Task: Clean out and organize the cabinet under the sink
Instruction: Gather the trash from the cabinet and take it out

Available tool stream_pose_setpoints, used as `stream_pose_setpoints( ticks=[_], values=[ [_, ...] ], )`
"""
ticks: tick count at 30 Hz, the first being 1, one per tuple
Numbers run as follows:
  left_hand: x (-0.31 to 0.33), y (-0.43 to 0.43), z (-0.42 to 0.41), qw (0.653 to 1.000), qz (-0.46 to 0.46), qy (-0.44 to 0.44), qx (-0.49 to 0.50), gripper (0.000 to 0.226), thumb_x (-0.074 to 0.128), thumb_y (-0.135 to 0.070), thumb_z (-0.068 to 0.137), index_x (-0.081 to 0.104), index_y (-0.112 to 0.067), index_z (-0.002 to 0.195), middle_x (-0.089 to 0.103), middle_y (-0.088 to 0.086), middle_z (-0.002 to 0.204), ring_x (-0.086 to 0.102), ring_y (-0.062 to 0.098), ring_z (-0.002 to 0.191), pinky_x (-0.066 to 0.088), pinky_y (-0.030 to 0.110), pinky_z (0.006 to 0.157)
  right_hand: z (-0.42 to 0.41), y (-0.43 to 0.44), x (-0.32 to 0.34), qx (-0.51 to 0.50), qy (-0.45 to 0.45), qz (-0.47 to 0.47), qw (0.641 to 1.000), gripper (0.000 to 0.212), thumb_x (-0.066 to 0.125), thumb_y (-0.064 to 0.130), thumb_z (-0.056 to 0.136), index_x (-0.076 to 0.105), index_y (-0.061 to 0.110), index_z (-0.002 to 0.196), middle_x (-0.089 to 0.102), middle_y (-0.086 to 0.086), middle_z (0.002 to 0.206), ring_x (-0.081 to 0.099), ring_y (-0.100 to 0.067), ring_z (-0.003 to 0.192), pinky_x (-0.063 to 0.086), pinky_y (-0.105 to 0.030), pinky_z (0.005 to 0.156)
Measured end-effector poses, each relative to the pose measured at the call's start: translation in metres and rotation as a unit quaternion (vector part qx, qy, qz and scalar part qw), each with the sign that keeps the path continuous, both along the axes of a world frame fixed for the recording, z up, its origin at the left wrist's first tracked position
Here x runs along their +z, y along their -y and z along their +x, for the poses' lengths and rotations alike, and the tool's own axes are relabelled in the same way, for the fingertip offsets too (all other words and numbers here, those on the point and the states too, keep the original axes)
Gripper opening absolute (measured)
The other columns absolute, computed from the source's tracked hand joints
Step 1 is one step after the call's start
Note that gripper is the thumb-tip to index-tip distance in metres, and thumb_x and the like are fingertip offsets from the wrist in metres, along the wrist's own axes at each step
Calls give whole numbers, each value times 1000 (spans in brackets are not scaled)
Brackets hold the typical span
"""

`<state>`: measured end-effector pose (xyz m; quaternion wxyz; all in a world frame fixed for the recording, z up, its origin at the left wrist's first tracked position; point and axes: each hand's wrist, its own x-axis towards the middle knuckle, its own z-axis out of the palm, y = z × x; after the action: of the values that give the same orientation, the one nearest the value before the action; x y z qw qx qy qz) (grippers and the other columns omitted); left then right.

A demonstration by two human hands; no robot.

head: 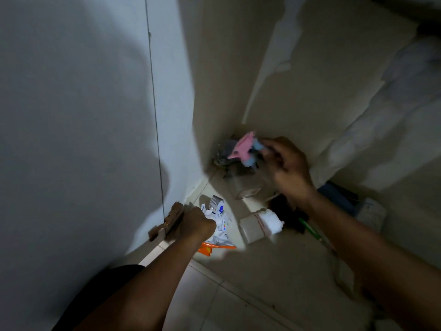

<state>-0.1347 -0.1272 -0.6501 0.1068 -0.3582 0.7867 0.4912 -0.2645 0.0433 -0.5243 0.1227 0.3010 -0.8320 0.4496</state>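
A small pink and blue object, blurred so that its kind cannot be told, is held off the floor in the back corner of the cabinet, a little right of the frame's centre. The right hand pinches it at its blue end, fingers curled, reaching in from five o'clock.

Behind the object, at nine o'clock from it, a crumpled clear bag sits in the corner. Below it, at six o'clock, a clear container stands on the pale cabinet floor.

At seven o'clock from the object, the left hand is a closed fist gripping a crumpled white wrapper with coloured print. A brown wooden piece lies just beside that fist, at its nine o'clock, against the white door. An orange wrapper lies at the fist's five o'clock.

At three o'clock from the white wrapper lies a white packet, touching a dark clump. A green stick shows beside the right forearm.
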Motion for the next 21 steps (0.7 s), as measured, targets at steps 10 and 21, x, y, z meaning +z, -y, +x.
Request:
stream_pose_setpoints(
  ticks=[10,21],
  values=[
    [10,-8,-4,989,74,-109,70,38,76,-22,94,72,-6,128,71,1,121,69,30,120,52,31,95,2,-25,-38,-105,485,-181,849,27,51,7,105,65,-7,123,72,-14,101,67,-23,80,54,-37,81],
    [15,-13,-6,957,236,-142,91,15,62,-41,105,66,-31,116,70,-15,108,74,0,95,62,24,78,66,9,-112,-64,427,-88,897,18,59,0,101,71,-11,94,63,-6,63,52,-10,53,40,-24,57]
  ],
)
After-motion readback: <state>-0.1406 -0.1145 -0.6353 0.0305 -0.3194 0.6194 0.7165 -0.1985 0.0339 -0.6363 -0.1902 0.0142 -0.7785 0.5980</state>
